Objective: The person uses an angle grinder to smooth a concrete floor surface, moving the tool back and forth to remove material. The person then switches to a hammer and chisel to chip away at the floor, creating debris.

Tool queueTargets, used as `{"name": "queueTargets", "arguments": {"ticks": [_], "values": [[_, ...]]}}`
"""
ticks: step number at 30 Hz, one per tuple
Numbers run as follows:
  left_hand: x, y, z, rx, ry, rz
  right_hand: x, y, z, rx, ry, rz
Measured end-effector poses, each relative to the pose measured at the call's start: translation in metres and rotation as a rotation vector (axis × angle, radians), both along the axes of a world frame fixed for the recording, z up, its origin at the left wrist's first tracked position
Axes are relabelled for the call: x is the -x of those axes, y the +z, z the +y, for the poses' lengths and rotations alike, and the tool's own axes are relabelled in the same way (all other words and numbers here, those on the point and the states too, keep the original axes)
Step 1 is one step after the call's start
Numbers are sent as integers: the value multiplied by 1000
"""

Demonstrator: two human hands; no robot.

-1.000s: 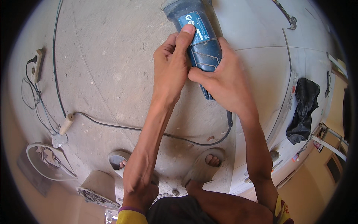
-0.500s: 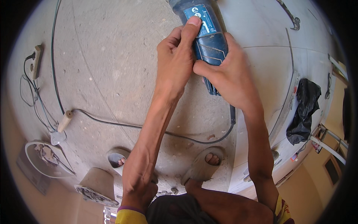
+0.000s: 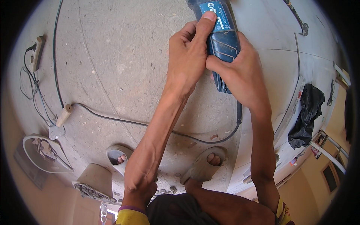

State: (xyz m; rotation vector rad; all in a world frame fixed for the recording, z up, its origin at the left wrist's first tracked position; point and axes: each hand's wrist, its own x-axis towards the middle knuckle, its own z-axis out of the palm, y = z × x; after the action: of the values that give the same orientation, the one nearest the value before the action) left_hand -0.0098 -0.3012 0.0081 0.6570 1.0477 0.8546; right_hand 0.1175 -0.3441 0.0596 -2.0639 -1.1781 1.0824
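Observation:
A dark blue corded power tool (image 3: 222, 41) is held out over a dusty concrete floor (image 3: 123, 67), its front end running out of the top of the picture. My left hand (image 3: 189, 56) grips its left side, thumb pressed on top near the label. My right hand (image 3: 240, 73) wraps the rear of the body from the right. Both hands touch each other on the tool. Its black cable (image 3: 157, 125) hangs from the back end and curves left across the floor.
My feet in grey sandals (image 3: 204, 165) stand below. A wooden-handled trowel (image 3: 62, 118), a power strip (image 3: 36, 52) with wires and a broken tile piece (image 3: 93, 182) lie at left. A black cloth (image 3: 305, 116) and pale floor tiles (image 3: 281, 63) are at right.
Both hands have pushed the tool forward, away from me toward the top of the picture. The grip is the same.

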Motion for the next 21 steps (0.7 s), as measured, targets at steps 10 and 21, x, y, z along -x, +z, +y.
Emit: {"name": "queueTargets", "arguments": {"ticks": [10,21], "values": [[-2,-8,2,1,1,0,0,-5,1,-12,-27,68],[-3,-10,5,-20,-17,35,-1,1,5,65,-41,101]]}}
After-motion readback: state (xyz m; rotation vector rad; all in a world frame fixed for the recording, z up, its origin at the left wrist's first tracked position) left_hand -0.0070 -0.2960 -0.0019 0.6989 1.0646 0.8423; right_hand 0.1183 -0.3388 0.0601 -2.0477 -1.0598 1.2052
